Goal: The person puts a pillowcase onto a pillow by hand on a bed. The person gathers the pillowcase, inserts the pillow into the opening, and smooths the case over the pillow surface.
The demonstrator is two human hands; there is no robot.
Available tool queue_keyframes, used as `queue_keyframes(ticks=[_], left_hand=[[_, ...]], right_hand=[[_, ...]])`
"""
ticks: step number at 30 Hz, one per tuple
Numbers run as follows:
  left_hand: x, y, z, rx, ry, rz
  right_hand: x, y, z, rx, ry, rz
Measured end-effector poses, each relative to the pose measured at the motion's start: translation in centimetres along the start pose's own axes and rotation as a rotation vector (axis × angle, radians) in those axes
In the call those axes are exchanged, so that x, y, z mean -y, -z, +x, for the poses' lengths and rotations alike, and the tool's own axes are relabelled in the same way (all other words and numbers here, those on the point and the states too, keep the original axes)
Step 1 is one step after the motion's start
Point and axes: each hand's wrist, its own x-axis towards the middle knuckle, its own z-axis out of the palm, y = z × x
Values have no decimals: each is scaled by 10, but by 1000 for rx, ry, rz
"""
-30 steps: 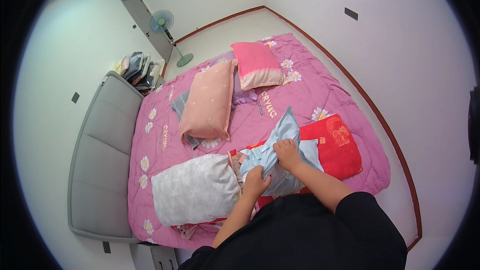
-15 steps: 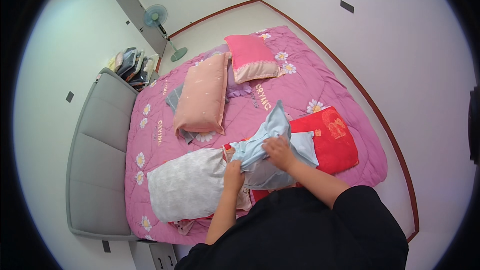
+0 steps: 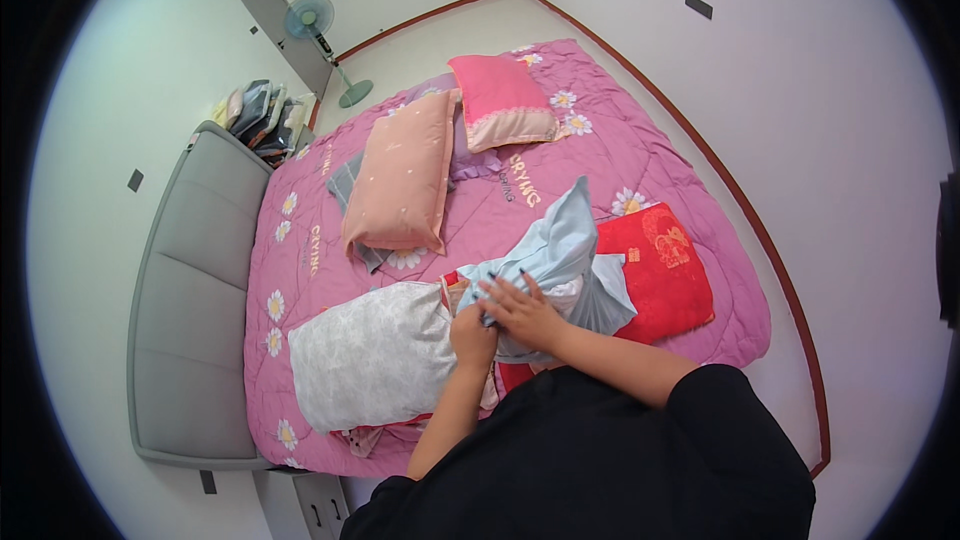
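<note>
A light blue pillowcase (image 3: 550,240) is bunched up in front of me, with one corner standing up on its far side. White material (image 3: 563,296) shows at its opening, beside my right hand. My left hand (image 3: 473,337) is closed on the near left edge of the pillowcase. Across the cloth lies my right hand (image 3: 527,317), its fingers stretched out and reaching over toward the left one. A light grey patterned pillow (image 3: 372,358) rests just left of my left hand. Right of the pillowcase lies a red pillow (image 3: 655,275) with gold decoration.
A pink flowered quilt (image 3: 285,270) covers the bed. Farther back lie a peach pillow (image 3: 405,175) and a pink pillow (image 3: 503,100). The grey headboard (image 3: 190,310) stands at the left, bagged items (image 3: 265,120) behind it. A standing fan (image 3: 310,15) is near the door.
My right hand has slid left across the pillowcase and spread its fingers near my left hand. The raised corner of cloth stands higher and farther right. My left hand keeps its hold.
</note>
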Motion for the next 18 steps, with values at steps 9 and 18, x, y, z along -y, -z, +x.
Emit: queue_keyframes(ticks=[9,18], left_hand=[[-22,15,7,284,-92,-72],[-26,-1,6,231,-76,36]], right_hand=[[-43,-13,4,-20,-151,-51],[-55,0,22,-81,-307,-2]])
